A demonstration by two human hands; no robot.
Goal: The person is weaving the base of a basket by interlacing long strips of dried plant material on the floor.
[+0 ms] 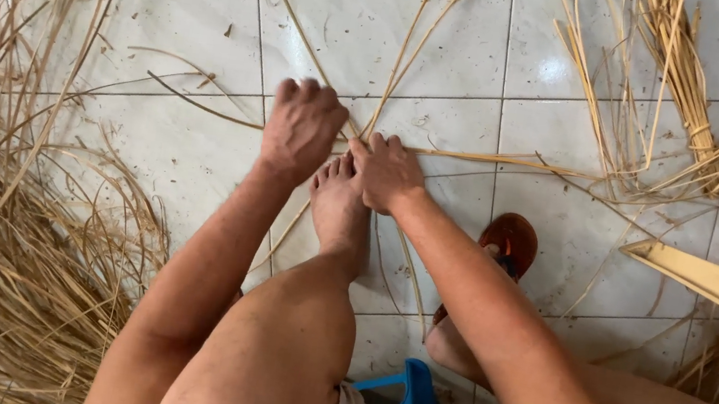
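Both hands are down on the tiled floor [179,137], working the crossing of long pale reed strips [400,56] that fan out from just in front of the bare foot [339,209]. The left hand [299,127] is clenched over the strips where they cross; the right hand [387,173] pinches a flat strip [499,159] running off to the right, its grip closed on it. The foot pins the crossing, so it seems wise to keep that weight steady and pull each strip snug and flat before letting go.

A big loose heap of reeds [7,273] crowds the left. A tied bundle [696,110] and a pale wooden slat [718,284] lie to the right, near the sandalled foot [510,244]; a blue stool [416,396] sits underneath.
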